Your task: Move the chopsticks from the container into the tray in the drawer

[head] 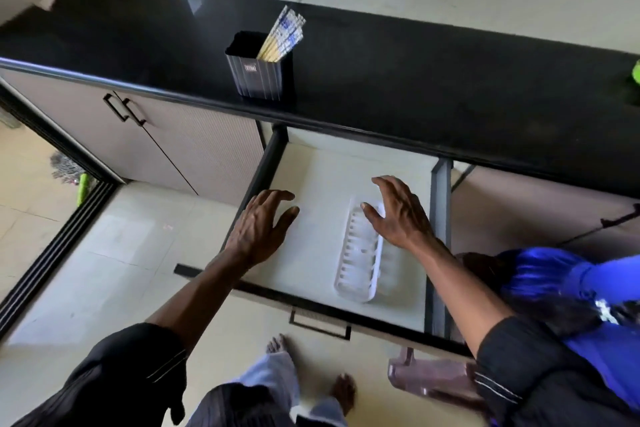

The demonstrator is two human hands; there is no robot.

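Several chopsticks (282,35) with blue-patterned tops lean to the right inside a dark ribbed container (258,74) that stands on the black countertop (415,80), near its front edge. Below it a pale drawer (318,184) is pulled out. A white slotted tray (360,260) lies on the drawer floor, right of centre. My left hand (259,229) hovers over the drawer's left side, fingers spread, holding nothing. My right hand (398,215) hovers above the tray's far end, fingers apart and empty, hiding part of the tray.
Cabinet doors with black handles (124,109) stand left of the drawer. A green object (635,71) sits at the counter's right edge. Blue fabric (554,274) and a translucent plastic stool (433,378) are at the lower right. My bare feet (343,388) stand on pale floor tiles.
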